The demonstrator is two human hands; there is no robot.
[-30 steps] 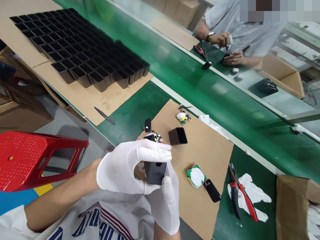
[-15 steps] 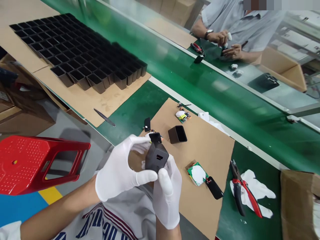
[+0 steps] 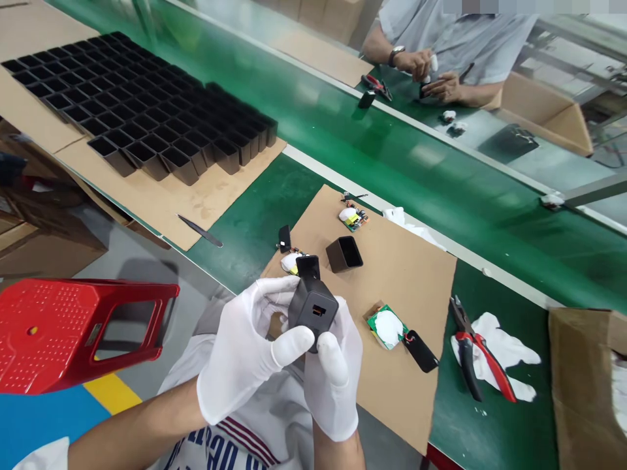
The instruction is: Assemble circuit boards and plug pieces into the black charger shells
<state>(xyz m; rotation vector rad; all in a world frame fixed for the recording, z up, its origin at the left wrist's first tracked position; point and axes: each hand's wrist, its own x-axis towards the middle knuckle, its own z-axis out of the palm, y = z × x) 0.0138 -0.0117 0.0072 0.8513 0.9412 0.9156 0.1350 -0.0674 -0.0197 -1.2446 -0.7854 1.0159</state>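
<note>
Both my gloved hands grip one black plastic casing (image 3: 312,305) with a slot in the face turned toward me. My left hand (image 3: 255,339) wraps its left side, thumb on the lower front. On the right side, my right hand (image 3: 333,372) holds it with the thumb near the bottom edge. A black flap (image 3: 308,266) stands up at the casing's far end. Beyond lie an empty black casing (image 3: 345,254) and a circuit board (image 3: 294,263) partly hidden behind the held casing. To the right is a circuit board with a white pad (image 3: 388,328), wired to a black end piece (image 3: 421,351).
Rows of black casings (image 3: 181,163) stand on cardboard at the left, near tweezers (image 3: 200,230). Another board (image 3: 353,217) lies at the back. Red-handled pliers (image 3: 482,352) rest on a white glove (image 3: 522,356). A red stool (image 3: 44,333) stands lower left. Across the belt, a co-worker's hands (image 3: 431,78) work.
The held casing has turned slightly and shifted a little right, with my hands still around it. The whole view has shifted somewhat; the things on the cardboard have stayed put.
</note>
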